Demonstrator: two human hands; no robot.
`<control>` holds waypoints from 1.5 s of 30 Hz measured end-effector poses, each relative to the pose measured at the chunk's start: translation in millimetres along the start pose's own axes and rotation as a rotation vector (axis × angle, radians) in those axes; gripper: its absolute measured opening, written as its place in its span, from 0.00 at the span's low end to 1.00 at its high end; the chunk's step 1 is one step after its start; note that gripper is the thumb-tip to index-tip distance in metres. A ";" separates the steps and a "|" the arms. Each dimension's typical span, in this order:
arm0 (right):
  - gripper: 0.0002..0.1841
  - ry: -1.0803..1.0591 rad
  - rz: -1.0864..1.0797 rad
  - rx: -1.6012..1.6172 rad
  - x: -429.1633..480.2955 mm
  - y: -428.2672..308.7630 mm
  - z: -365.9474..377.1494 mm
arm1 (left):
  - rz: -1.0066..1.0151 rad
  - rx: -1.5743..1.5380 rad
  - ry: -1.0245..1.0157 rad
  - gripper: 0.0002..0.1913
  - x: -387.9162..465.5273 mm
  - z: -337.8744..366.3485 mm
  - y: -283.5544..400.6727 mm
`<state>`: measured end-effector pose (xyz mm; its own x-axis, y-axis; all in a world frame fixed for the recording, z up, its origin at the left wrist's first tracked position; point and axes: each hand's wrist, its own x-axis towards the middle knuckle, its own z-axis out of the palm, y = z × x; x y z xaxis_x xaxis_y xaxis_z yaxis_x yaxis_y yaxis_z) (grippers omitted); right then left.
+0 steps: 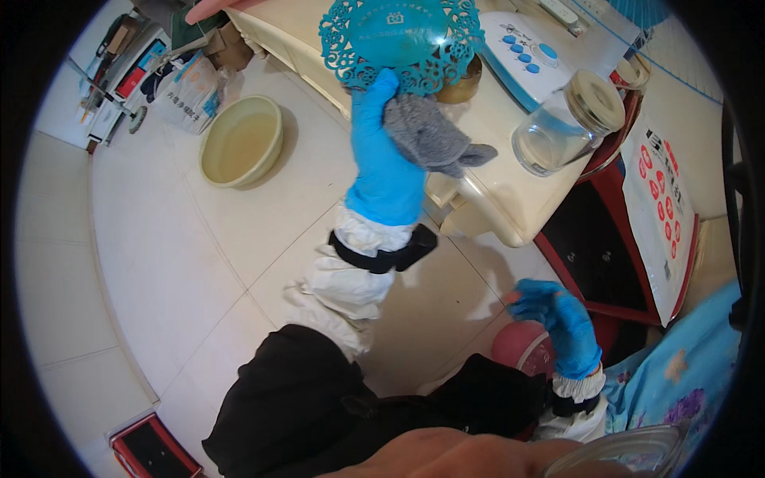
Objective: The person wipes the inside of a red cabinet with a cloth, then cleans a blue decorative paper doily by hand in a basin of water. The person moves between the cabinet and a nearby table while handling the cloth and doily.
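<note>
My left hand (385, 149), in a blue glove with a white sleeve and a black wrist band, reaches over the cream table (508, 209). Its thumb lies on the rim of a teal openwork plastic plate (400, 30), and a grey cloth (427, 131) is bunched in the same hand. The plate is tilted up, its face bearing printed writing; the fingers behind it are hidden. Low at the right, my right hand (556, 319), also gloved in blue, is raised with curled fingers apart and nothing in them. A pink ball-like object (523, 346) lies below it.
A lidded glass jar (556, 128) stands near the table's edge, beside a white and blue appliance (526, 54) with knobs. On the tiled floor sit a basin of cloudy water (242, 143) and bags. A red and black cabinet (603, 251) stands right, near a blue floral cloth (681, 364).
</note>
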<state>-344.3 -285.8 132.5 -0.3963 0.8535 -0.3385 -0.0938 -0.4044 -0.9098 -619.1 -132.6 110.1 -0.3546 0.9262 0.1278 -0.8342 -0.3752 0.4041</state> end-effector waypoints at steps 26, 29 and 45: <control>0.22 -0.538 0.172 0.222 275.3 82.0 143.2 | -0.896 1.069 0.119 0.18 12.1 -183.7 204.1; 0.22 -0.258 0.363 0.334 295.5 89.1 141.6 | -0.352 1.164 0.162 0.16 30.0 -243.6 221.0; 0.24 -0.265 0.391 0.174 272.7 97.0 183.8 | -0.895 2.469 -0.264 0.32 -42.2 -351.8 179.0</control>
<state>-629.4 -152.7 -3.9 -0.6486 0.5232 -0.5528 -0.0341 -0.7455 -0.6657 -902.0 -251.8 -141.7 -0.2202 0.8159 -0.5346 0.9369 0.3294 0.1169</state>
